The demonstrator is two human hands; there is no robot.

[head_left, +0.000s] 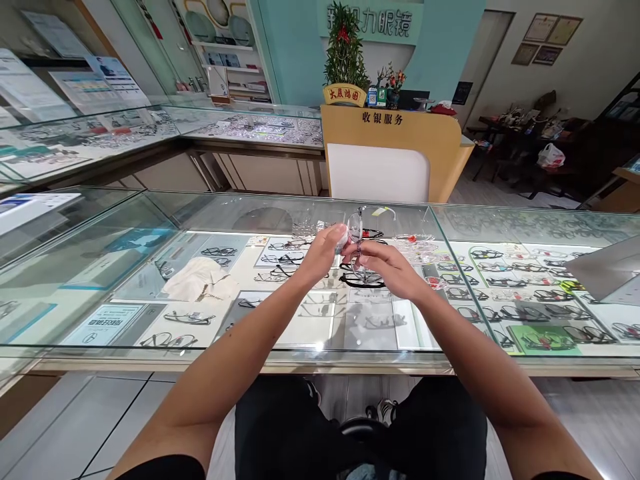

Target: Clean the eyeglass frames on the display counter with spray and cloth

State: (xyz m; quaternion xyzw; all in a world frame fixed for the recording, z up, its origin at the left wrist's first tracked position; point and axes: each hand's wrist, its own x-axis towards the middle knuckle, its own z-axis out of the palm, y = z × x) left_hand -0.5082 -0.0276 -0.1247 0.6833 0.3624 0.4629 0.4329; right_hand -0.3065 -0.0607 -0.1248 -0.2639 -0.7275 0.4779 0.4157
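Observation:
Above the glass counter, my two hands are close together around a pair of clear-lensed glasses (355, 227). The glasses are turned so one lens stands above the other. My left hand (324, 250) is closed on a small whitish cloth or tissue (343, 241) that touches the upper lens. My right hand (385, 263) has its fingers closed on the frame near its middle, from the right side. Dark-framed glasses (363, 283) lie just below and behind my right hand. A crumpled cream cloth (196, 279) is on the left part of the counter.
The glass display counter (320, 359) spans the width, with many eyeglass frames inside. A tilted grey panel (605, 270) stands at the right. Beyond are a wooden reception desk (390, 127) with a plant (345, 50) and further display cases at the left.

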